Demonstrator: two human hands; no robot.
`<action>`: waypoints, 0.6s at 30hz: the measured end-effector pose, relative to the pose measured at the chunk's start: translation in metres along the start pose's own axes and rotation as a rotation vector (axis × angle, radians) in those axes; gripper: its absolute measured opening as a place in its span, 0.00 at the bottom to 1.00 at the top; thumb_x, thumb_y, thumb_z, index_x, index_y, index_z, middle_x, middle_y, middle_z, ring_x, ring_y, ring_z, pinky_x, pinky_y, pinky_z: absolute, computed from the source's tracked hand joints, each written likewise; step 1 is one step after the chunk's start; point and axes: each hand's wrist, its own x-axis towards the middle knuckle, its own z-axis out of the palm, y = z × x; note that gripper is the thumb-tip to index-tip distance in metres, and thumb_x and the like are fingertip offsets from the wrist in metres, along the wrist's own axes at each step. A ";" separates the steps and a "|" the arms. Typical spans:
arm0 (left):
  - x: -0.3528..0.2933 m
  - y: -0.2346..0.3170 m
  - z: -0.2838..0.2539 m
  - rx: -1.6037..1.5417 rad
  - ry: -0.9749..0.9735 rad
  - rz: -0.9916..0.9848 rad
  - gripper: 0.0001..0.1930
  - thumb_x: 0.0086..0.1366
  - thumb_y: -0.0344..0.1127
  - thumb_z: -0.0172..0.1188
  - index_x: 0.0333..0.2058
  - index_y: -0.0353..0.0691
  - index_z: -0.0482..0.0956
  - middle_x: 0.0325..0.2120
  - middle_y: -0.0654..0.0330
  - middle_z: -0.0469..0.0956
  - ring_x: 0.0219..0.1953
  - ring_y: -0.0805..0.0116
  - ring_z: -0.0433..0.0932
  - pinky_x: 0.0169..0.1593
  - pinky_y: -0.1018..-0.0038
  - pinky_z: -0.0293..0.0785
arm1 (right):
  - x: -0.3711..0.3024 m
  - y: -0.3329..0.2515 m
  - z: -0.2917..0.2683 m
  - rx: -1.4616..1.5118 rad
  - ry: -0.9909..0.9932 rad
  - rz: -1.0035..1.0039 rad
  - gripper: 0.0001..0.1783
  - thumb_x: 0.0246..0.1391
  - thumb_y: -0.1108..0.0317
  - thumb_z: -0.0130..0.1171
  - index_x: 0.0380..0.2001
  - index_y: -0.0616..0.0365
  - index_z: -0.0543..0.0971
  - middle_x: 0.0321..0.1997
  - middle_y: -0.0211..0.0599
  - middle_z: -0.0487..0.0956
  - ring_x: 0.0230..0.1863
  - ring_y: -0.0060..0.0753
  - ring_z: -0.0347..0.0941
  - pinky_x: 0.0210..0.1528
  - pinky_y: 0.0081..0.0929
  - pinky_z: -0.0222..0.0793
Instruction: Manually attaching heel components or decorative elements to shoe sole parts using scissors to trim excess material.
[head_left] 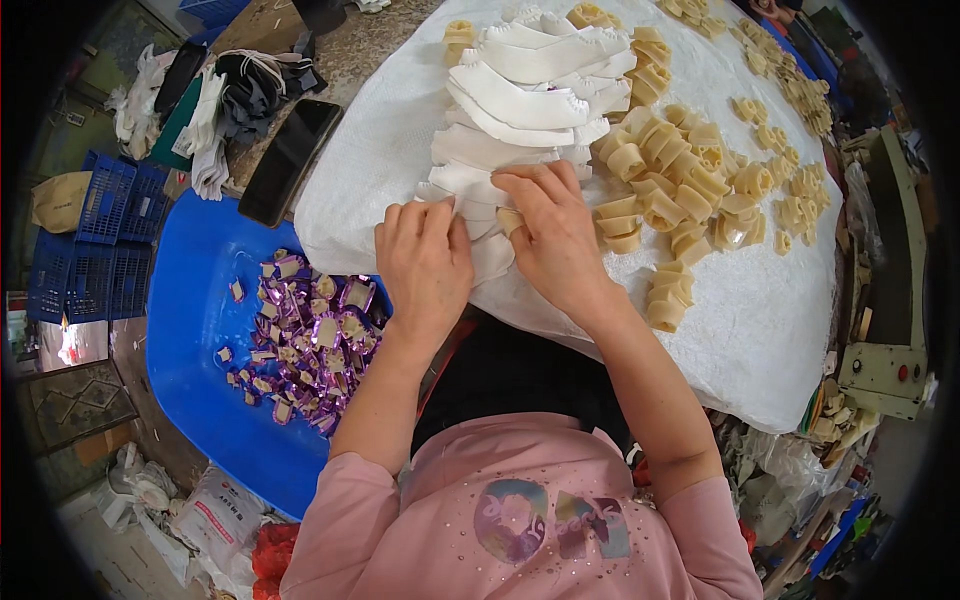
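Both hands are at work on a fanned stack of white strips point(530, 110), the near end of which lies directly beneath and between them. The left hand point(428, 258) bears on the left side of this near end with its fingers bent; the right hand point(555, 240) bears on the right side, fingers curled down. The hands are apart, with strip surface visible between the thumbs. Whether either closes on a single strip or merely presses the layers cannot be determined. A beige band point(510, 220) shows at the right thumb; whether it is worn or held is unclear. The step in hand is judged to be arranging or separating strips, and the next move appears to call for light, even fingertip control so that the overlapping layers do not slide. The strips are thin, smooth and matt, gently curved, several with serrated ends. To the right of the grip lie beige rolls point(660, 180), ring-like and ribbon-wide, seemingly pliable, some nested in rows. Beneath all is a white woven sheet point(730, 330), finely textured and slightly creased. Left of and below the grip, a smooth blue tub point(185, 330) contains glossy purple foil pieces point(325, 335) with beige parts. A black phone point(290, 165) lies beyond the left hand.
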 end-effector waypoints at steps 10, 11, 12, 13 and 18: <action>-0.013 -0.004 0.000 -0.311 0.079 -0.339 0.08 0.64 0.33 0.55 0.37 0.32 0.76 0.28 0.57 0.76 0.24 0.72 0.72 0.31 0.74 0.69 | 0.001 0.002 0.004 -0.237 -0.033 -0.124 0.14 0.43 0.76 0.56 0.37 0.62 0.77 0.43 0.36 0.76 0.46 0.39 0.67 0.48 0.33 0.65; -0.013 -0.002 -0.001 -0.312 0.079 -0.337 0.08 0.64 0.33 0.55 0.37 0.32 0.76 0.28 0.57 0.76 0.24 0.72 0.72 0.31 0.74 0.69 | 0.002 0.000 0.003 -0.239 -0.031 -0.124 0.14 0.43 0.76 0.56 0.37 0.62 0.77 0.43 0.36 0.76 0.46 0.39 0.67 0.48 0.33 0.65; -0.012 0.001 -0.003 -0.268 0.091 -0.288 0.08 0.64 0.32 0.55 0.37 0.33 0.75 0.30 0.56 0.76 0.26 0.70 0.73 0.32 0.74 0.69 | 0.003 -0.001 0.002 -0.215 -0.022 -0.105 0.14 0.42 0.76 0.57 0.37 0.61 0.77 0.43 0.35 0.76 0.46 0.38 0.67 0.47 0.33 0.65; -0.012 0.003 -0.005 -0.222 0.104 -0.240 0.07 0.64 0.31 0.55 0.37 0.33 0.75 0.32 0.54 0.77 0.28 0.68 0.74 0.34 0.73 0.70 | 0.005 -0.003 0.000 -0.190 -0.014 -0.087 0.15 0.41 0.75 0.57 0.37 0.60 0.77 0.43 0.34 0.76 0.46 0.37 0.67 0.46 0.32 0.65; -0.010 0.006 -0.004 -0.221 0.131 -0.087 0.06 0.62 0.28 0.55 0.37 0.34 0.75 0.34 0.54 0.77 0.36 0.60 0.74 0.38 0.70 0.70 | 0.027 -0.016 0.003 -0.148 0.056 -0.187 0.18 0.37 0.75 0.58 0.38 0.60 0.77 0.41 0.33 0.76 0.44 0.37 0.67 0.44 0.31 0.66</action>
